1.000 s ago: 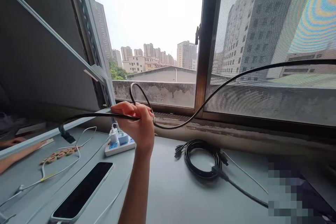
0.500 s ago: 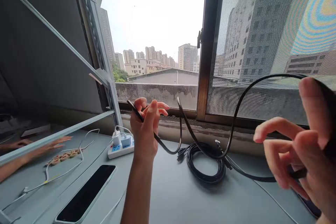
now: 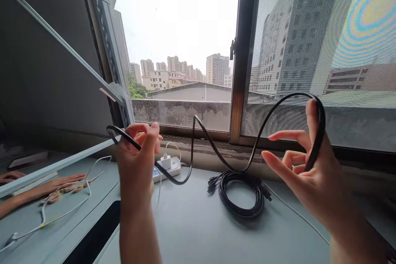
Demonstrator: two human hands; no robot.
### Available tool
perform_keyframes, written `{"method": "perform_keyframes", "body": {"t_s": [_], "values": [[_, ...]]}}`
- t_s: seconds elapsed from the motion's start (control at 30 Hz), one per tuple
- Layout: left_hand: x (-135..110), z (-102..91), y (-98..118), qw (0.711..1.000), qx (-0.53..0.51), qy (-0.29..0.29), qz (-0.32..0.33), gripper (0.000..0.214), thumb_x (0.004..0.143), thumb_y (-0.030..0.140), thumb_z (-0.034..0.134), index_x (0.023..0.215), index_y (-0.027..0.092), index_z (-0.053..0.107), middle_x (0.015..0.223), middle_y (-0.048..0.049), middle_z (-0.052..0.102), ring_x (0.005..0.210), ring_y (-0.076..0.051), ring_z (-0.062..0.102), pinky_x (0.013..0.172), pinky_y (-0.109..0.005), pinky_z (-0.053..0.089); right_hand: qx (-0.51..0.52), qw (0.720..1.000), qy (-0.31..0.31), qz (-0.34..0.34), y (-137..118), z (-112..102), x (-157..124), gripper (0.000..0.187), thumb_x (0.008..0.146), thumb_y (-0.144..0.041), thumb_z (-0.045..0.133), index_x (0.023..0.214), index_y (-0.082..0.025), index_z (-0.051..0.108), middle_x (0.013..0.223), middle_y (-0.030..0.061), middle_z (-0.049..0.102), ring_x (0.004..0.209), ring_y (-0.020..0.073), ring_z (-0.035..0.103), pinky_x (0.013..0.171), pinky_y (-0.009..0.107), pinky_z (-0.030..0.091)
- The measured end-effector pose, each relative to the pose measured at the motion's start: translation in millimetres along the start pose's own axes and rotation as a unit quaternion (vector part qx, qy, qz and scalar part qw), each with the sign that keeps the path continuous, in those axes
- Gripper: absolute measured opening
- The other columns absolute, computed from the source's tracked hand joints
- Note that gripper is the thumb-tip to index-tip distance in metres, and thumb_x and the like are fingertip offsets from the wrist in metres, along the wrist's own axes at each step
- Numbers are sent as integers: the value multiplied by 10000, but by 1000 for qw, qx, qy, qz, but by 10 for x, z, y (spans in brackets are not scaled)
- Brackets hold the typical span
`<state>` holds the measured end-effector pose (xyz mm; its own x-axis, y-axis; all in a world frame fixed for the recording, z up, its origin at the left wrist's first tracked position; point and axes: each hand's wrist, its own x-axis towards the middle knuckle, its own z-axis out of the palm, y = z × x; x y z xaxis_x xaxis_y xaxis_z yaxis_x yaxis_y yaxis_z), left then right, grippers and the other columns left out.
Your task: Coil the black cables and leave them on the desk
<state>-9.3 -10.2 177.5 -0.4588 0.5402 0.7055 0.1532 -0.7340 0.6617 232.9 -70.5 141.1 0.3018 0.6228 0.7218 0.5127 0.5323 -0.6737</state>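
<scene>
Left hand: the left hand (image 3: 137, 161) is raised over the tabletop's (image 3: 201, 231) middle, fingers pinched shut on the black cable (image 3: 192, 144).
Right hand: the right hand (image 3: 309, 173) has its fingers spread loose, the cable only hooked over the thumb.
Cable: it sags in loops between both hands, in the air.
Below: a coiled cable (image 3: 221, 189) lies near the tabletop's far edge.
Beside it: a power strip (image 3: 173, 164) lies behind the left hand.
Left edge: another person's hand (image 3: 66, 181) rests flat.
</scene>
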Motion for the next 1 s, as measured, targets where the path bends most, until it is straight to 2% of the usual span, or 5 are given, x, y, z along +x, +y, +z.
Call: {"method": "perform_keyframes", "body": {"t_s": [0.23, 0.4, 0.5, 0.73, 1.0], "values": [[43, -141, -29, 969, 94, -206, -101, 483, 713, 587, 626, 445, 188, 573, 512, -34, 533, 521, -133, 495, 487, -238, 379, 27, 1000, 2, -3, -57, -24, -67, 741, 748, -463, 687, 1394, -331, 349, 944, 10, 606, 431, 44, 387, 313, 180, 316], [-150, 95, 85, 887, 111, -426, -139, 528, 802, 598, 509, 511, 186, 669, 510, -40, 581, 498, -133, 515, 502, -232, 380, 20, 997, -74, -31, -87, -103, -142, 748, 785, -449, 657, 1437, -353, 302, 859, 4, 611, 402, 47, 401, 306, 168, 342], [-262, 204, 124, 847, 103, -500, -147, 568, 856, 571, 439, 527, 179, 687, 456, -24, 537, 491, -128, 510, 527, -233, 376, 40, 992, -117, -27, -111, -103, -180, 766, 800, -451, 639, 1455, -368, 251, 894, 10, 612, 400, 43, 403, 312, 169, 339], [-352, 303, 69, 860, 117, -480, -127, 605, 851, 541, 464, 386, 178, 600, 467, -43, 573, 583, -165, 609, 531, -224, 392, 34, 993, -109, -13, -145, -79, -221, 730, 799, -488, 625, 1442, -363, 302, 860, 1, 618, 389, 41, 387, 317, 171, 322], [-385, 433, 43, 861, -85, -469, -180, 454, 874, 450, 498, 562, 160, 657, 615, -63, 623, 618, -151, 595, 455, -201, 410, -16, 985, -162, -54, -55, 112, -138, 799, 835, -418, 594, 1495, -317, 155, 824, -16, 638, 395, 44, 453, 312, 145, 345]]}}
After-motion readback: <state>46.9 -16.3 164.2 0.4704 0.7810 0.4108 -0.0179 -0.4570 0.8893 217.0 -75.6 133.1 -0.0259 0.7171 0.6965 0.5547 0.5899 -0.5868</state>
